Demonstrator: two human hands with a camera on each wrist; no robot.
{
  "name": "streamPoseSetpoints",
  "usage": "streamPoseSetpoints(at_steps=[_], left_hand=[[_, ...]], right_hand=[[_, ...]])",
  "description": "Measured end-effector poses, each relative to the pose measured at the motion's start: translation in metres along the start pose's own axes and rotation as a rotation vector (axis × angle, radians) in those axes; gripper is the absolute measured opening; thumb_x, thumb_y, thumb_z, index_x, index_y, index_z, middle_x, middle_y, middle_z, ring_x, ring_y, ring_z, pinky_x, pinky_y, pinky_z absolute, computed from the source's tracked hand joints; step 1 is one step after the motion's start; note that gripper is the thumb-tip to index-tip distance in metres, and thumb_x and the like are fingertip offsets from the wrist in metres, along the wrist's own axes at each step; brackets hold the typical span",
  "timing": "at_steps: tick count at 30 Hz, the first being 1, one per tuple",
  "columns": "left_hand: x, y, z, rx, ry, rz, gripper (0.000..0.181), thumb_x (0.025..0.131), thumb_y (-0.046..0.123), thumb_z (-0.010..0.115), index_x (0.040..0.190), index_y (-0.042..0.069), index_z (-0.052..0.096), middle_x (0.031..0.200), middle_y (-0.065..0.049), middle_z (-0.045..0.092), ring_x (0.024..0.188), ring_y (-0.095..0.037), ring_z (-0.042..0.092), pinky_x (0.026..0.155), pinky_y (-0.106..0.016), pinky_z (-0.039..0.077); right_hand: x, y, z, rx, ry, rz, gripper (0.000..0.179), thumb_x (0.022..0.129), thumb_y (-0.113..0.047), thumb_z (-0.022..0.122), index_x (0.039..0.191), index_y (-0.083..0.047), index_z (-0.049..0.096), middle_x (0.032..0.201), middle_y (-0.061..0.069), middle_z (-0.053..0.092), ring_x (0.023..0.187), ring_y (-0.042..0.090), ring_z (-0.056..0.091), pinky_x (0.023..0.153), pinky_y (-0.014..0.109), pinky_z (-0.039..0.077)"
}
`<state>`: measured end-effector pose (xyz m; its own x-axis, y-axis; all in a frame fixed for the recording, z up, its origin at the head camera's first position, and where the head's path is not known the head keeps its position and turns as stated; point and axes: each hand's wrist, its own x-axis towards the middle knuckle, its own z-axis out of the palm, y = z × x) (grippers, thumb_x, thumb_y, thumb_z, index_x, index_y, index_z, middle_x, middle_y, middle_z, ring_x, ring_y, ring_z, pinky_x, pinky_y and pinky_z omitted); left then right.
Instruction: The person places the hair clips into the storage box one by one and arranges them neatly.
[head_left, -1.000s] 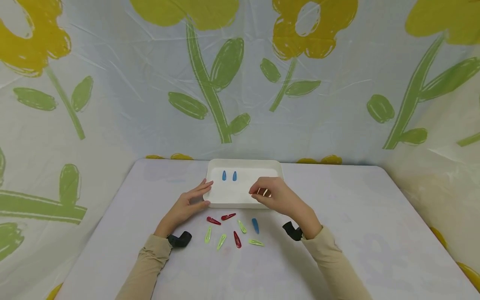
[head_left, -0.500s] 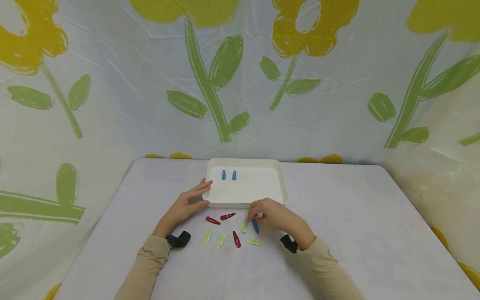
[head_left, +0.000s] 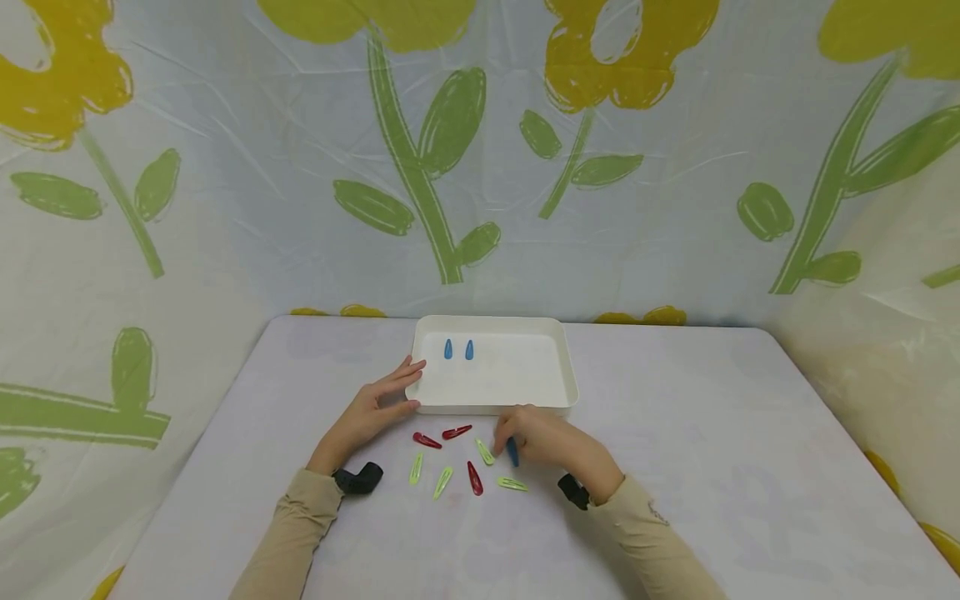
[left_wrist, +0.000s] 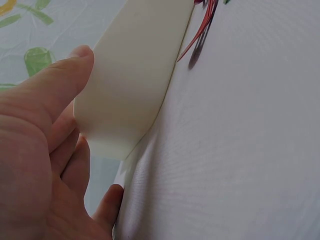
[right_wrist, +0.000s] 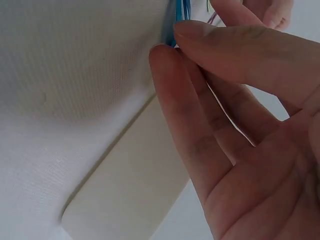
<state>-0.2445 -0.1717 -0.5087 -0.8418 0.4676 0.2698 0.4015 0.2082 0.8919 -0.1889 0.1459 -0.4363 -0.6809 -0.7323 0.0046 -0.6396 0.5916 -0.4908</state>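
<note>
My right hand (head_left: 551, 437) is low over the table, pinching a blue snap hair clip (head_left: 512, 452) between thumb and forefinger; the fingers partly cover it. In the right wrist view the blue clip's end shows at the fingertips. My left hand (head_left: 367, 414) rests against the left front corner of a white tray (head_left: 457, 410), its fingers extended and touching the rim. Two blue hair clips (head_left: 448, 349) lie side by side inside the tray at its back left.
Three red hair clips (head_left: 475, 478) and several light green hair clips (head_left: 442, 483) are scattered on the table in front of the tray. One green clip (head_left: 484, 452) is just left of the right fingertips. A flower-printed curtain (head_left: 300, 167) stands behind the table.
My right hand has come down from over the tray toward the front, reaching the blue clip on the table. My left hand has stayed at the tray's corner.
</note>
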Motion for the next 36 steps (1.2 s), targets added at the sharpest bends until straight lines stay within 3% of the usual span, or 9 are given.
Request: streamPoseSetpoints(at_steps=[9, 25, 36], left_hand=[[0.0, -0.002, 0.0, 0.013, -0.008, -0.007, 0.059, 0.092, 0.018, 0.072, 0.145, 0.005, 0.05, 0.155, 0.004, 0.041, 0.151, -0.015, 0.014, 0.117, -0.018, 0.014], [-0.001, 0.001, 0.001, 0.015, -0.008, -0.041, 0.059, 0.092, 0.021, 0.073, 0.146, 0.008, 0.05, 0.154, 0.009, 0.041, 0.15, -0.009, 0.014, 0.118, -0.022, 0.014], [-0.002, 0.005, 0.001, 0.037, -0.001, -0.062, 0.06, 0.092, 0.023, 0.073, 0.146, 0.009, 0.05, 0.155, 0.011, 0.04, 0.15, -0.01, 0.014, 0.12, -0.048, 0.014]], right_hand=[[0.001, 0.002, 0.008, -0.085, 0.04, 0.019, 0.028, 0.072, 0.018, 0.075, 0.082, -0.008, 0.079, 0.087, -0.003, 0.064, 0.08, 0.014, 0.061, 0.074, 0.023, 0.053], [-0.006, -0.007, 0.001, -0.044, -0.037, 0.199, 0.032, 0.072, 0.022, 0.07, 0.072, -0.009, 0.072, 0.076, -0.004, 0.058, 0.07, 0.012, 0.049, 0.066, 0.024, 0.047], [-0.008, -0.007, -0.002, -0.095, -0.052, 0.192, 0.036, 0.071, 0.023, 0.067, 0.067, -0.012, 0.063, 0.069, 0.0, 0.054, 0.066, 0.01, 0.043, 0.06, 0.023, 0.04]])
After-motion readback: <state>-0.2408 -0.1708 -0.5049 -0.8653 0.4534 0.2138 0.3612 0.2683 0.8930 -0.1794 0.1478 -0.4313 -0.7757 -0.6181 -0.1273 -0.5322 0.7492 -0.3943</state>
